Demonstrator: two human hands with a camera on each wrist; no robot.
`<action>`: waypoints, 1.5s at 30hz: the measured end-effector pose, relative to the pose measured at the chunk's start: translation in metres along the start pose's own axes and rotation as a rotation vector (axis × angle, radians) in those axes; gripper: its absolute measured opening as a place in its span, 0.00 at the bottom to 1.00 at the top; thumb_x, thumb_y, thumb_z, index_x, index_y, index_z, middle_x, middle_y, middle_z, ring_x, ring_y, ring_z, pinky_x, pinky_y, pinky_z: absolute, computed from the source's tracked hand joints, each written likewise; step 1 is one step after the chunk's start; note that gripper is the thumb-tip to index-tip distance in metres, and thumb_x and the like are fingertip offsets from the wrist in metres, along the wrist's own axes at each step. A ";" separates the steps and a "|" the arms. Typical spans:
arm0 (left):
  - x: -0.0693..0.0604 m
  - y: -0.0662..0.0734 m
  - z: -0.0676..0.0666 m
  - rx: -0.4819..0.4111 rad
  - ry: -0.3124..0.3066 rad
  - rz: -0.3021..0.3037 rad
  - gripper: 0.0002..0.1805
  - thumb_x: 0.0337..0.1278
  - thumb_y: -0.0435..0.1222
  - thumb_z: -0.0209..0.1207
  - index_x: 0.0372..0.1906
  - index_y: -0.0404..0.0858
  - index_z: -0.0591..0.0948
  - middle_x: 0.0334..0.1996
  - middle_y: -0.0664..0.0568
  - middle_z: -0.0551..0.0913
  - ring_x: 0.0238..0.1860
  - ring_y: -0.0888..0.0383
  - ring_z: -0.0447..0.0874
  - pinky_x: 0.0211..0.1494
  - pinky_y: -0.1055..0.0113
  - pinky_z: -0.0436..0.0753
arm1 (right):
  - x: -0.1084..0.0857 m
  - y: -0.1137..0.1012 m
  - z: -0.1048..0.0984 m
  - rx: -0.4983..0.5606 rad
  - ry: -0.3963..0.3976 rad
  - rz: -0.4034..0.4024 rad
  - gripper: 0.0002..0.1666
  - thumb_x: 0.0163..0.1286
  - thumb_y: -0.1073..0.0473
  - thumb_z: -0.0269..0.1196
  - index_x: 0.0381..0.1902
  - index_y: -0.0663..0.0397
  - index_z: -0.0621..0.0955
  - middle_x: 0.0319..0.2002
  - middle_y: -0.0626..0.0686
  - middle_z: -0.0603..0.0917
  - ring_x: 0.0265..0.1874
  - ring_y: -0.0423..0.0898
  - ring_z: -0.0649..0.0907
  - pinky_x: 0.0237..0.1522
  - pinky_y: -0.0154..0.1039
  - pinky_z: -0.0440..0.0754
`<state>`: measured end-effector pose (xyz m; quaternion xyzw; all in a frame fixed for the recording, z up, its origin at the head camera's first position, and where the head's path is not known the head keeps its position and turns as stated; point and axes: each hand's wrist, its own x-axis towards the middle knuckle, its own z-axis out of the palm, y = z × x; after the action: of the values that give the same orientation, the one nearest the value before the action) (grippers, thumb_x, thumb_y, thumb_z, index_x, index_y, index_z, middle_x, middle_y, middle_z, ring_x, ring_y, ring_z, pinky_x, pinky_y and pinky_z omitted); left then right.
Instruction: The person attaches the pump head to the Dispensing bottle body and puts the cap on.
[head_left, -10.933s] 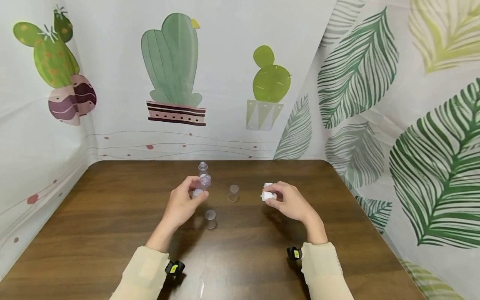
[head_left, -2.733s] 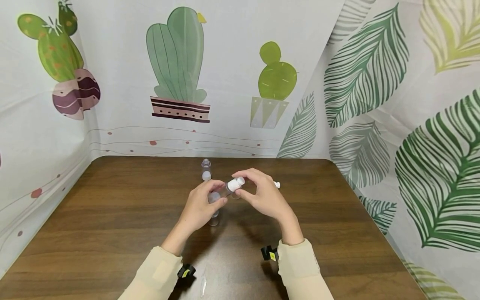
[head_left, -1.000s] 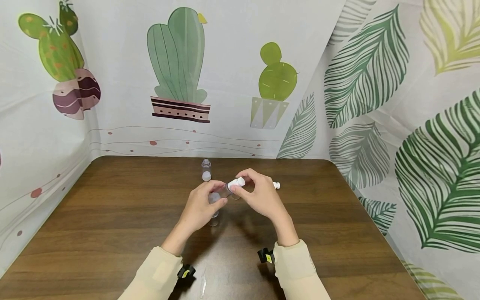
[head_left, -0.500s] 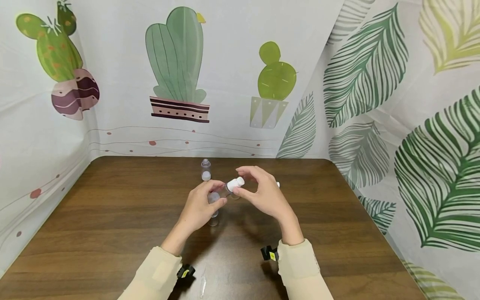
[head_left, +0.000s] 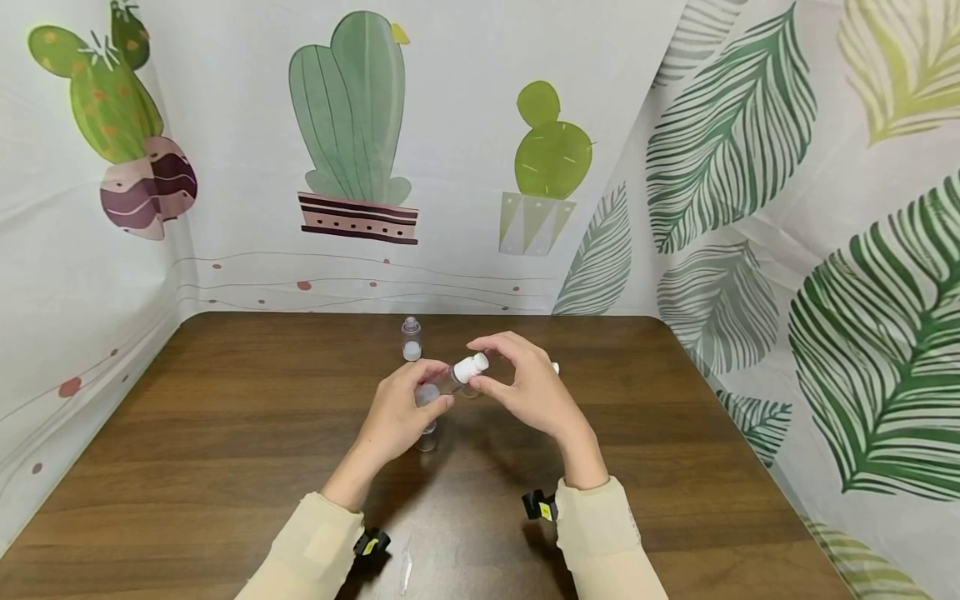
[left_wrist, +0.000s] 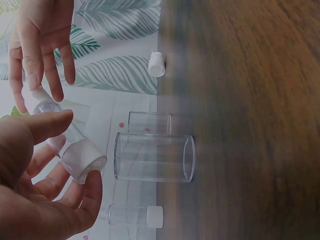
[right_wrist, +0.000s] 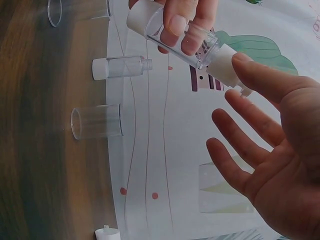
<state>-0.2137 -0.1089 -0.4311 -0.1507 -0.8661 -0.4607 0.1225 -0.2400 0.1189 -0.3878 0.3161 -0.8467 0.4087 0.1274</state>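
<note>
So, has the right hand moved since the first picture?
Yes: in the head view, the right hand has shifted left against the small painted cactus.

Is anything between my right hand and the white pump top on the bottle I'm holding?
Nothing visible stands in the way. Your right hand has its thumb at the white pump top, and your left hand grips the bottle around its clear body.

Left hand (right_wrist: 189,19) grips tilted clear bottle (right_wrist: 175,44); right hand (right_wrist: 292,155) touches its white cap (right_wrist: 221,66).
</note>
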 end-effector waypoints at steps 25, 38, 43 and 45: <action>-0.001 0.001 0.000 -0.005 -0.004 -0.004 0.22 0.57 0.33 0.76 0.57 0.41 0.86 0.54 0.48 0.88 0.58 0.50 0.86 0.63 0.49 0.83 | 0.000 0.001 0.007 0.020 -0.033 0.013 0.18 0.66 0.64 0.77 0.52 0.50 0.86 0.48 0.44 0.88 0.50 0.41 0.84 0.59 0.48 0.83; 0.000 0.001 -0.001 0.006 0.014 0.009 0.21 0.57 0.32 0.77 0.56 0.40 0.86 0.53 0.48 0.88 0.57 0.49 0.87 0.62 0.49 0.83 | 0.002 0.002 0.011 -0.011 -0.014 0.037 0.14 0.68 0.60 0.76 0.49 0.48 0.86 0.43 0.42 0.87 0.46 0.41 0.85 0.55 0.45 0.84; 0.000 0.001 -0.001 0.010 0.008 0.004 0.21 0.57 0.32 0.77 0.56 0.41 0.86 0.53 0.48 0.88 0.58 0.50 0.87 0.63 0.50 0.83 | 0.001 0.002 0.012 -0.010 0.001 0.059 0.12 0.68 0.58 0.76 0.47 0.48 0.86 0.41 0.42 0.88 0.42 0.43 0.87 0.46 0.42 0.83; 0.000 0.001 -0.001 0.011 0.007 0.003 0.22 0.56 0.32 0.77 0.56 0.41 0.86 0.53 0.48 0.88 0.58 0.50 0.86 0.63 0.50 0.82 | 0.001 0.001 0.013 -0.003 0.009 0.071 0.12 0.68 0.57 0.76 0.46 0.48 0.85 0.40 0.42 0.88 0.41 0.44 0.87 0.44 0.41 0.83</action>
<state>-0.2131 -0.1092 -0.4300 -0.1498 -0.8680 -0.4561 0.1272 -0.2411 0.1091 -0.3960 0.2836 -0.8574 0.4132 0.1171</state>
